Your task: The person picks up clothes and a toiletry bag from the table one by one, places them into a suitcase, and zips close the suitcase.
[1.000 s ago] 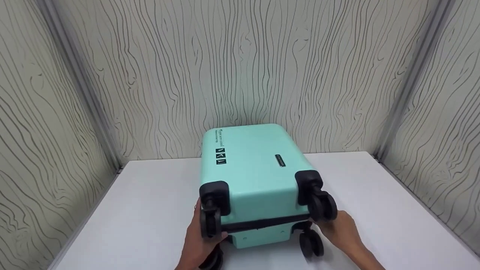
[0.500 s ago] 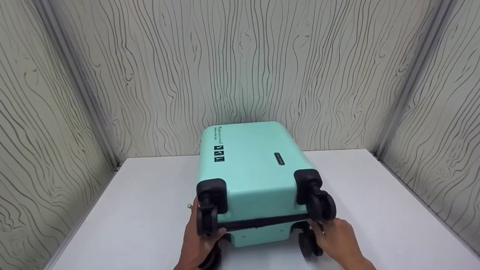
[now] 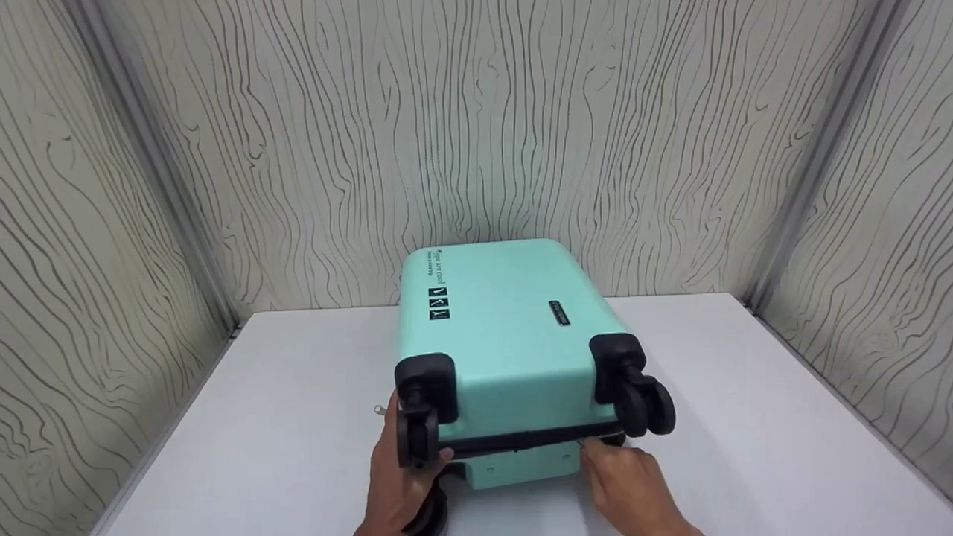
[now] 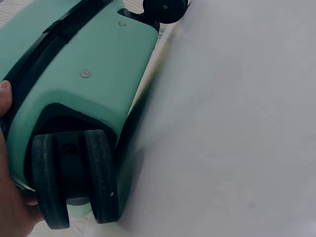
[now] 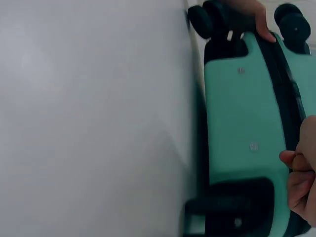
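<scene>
A mint-green hard-shell suitcase [image 3: 506,313] lies on the white table with its wheeled end facing me, tilted slightly. Black caster wheels [image 3: 646,406] stand at its corners, and a black zipper band [image 3: 514,444] runs across that end. My left hand [image 3: 394,469] grips the left corner beside a wheel, its thumb [image 4: 5,96] on the band. My right hand [image 3: 629,480], fingers curled, pinches the zipper pull at the band near the right corner; the fingers mostly hide the pull. Another small metal pull [image 3: 380,410] sticks out at the suitcase's left side.
The white table [image 3: 298,417] extends to both sides of the suitcase. Behind it rises a wood-grain patterned panel [image 3: 476,134], close to the suitcase's far end. Similar side panels with grey corner posts [image 3: 826,164] stand left and right.
My right hand has moved left along the zipper band, from beside the right wheels to the near end face. My left hand keeps its grip. The suitcase has barely shifted.
</scene>
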Demonstrator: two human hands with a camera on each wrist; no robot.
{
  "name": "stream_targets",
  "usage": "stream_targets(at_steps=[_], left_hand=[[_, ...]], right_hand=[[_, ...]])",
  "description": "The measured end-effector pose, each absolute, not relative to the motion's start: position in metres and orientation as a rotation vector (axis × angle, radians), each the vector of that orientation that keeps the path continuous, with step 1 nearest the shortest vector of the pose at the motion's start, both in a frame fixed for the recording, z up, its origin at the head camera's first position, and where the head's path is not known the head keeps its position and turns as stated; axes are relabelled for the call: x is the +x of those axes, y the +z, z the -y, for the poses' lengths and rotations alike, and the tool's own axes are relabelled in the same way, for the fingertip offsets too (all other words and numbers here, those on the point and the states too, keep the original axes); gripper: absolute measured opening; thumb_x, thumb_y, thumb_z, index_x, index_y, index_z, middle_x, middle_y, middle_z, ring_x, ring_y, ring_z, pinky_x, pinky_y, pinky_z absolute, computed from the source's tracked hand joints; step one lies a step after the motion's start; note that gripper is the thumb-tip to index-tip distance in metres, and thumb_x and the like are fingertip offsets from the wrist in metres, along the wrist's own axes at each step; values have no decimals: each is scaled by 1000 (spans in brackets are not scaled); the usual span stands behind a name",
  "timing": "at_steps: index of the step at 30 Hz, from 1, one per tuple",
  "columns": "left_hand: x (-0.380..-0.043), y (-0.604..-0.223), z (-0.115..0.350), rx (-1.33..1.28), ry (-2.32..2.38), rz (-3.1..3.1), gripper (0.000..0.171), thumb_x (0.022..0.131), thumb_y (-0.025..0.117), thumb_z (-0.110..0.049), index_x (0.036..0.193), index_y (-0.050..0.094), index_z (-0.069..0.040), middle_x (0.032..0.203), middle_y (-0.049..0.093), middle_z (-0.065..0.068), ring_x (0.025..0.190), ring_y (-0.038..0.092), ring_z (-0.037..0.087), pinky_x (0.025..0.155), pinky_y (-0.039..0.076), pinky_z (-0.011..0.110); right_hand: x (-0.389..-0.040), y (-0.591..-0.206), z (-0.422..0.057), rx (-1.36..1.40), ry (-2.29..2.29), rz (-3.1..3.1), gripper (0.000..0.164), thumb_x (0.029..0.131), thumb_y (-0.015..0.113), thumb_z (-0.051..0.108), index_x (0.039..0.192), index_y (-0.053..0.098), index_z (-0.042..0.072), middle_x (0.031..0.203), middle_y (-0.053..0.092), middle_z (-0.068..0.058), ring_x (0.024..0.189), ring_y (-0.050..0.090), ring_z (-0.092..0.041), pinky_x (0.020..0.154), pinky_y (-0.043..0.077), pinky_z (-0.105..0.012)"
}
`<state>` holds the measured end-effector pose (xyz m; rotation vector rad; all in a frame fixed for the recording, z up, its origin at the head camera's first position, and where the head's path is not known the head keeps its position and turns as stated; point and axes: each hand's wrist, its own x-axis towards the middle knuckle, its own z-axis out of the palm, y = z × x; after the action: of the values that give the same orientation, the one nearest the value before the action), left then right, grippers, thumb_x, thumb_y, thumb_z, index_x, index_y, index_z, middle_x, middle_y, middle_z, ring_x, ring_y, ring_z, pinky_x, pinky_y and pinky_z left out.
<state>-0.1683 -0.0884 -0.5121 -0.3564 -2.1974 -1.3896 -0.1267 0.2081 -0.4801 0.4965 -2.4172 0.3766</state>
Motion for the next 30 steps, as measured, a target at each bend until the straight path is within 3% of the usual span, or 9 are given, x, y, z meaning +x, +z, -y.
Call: stream_targets(at_steps=[6,11,14,23,30], left_hand=[[-170,-510,88,-346,-1374,2224,101,69,81,-38,148,19,-26,133,52,-6,118,51,8,95,44,32],[-171,-510,90,-320,-1386,2241,102,68,81,-37,148,19,-27,133,52,-6,118,51,8,97,44,34],[-170,-510,90,-298,-1403,2258,102,68,81,-40,148,19,-27,133,52,-6,118,50,8,97,43,35],[-167,-511,93,-266,-1411,2291,103,67,78,-48,148,19,-25,133,53,-5,119,50,8,98,43,35],[-169,-513,93,-232,-1359,2368,103,71,73,-54,148,17,-15,132,54,2,118,53,17,99,41,42]], right_hand=[[-123,-473,-195,479,482,2503,28,84,65,9,66,47,21,54,44,17,48,38,4,43,31,-20],[-120,-466,-194,468,534,2601,32,89,59,12,63,42,20,52,33,16,47,30,1,45,28,-19],[-118,-466,-191,473,505,2595,35,88,58,10,61,39,19,50,29,14,46,27,-1,44,26,-20],[-119,-473,-167,579,322,2499,33,84,62,9,60,42,17,45,34,10,39,33,-5,37,23,-22],[-120,-472,-134,676,325,2520,23,84,61,12,64,50,15,42,35,9,36,32,-5,34,23,-23]])
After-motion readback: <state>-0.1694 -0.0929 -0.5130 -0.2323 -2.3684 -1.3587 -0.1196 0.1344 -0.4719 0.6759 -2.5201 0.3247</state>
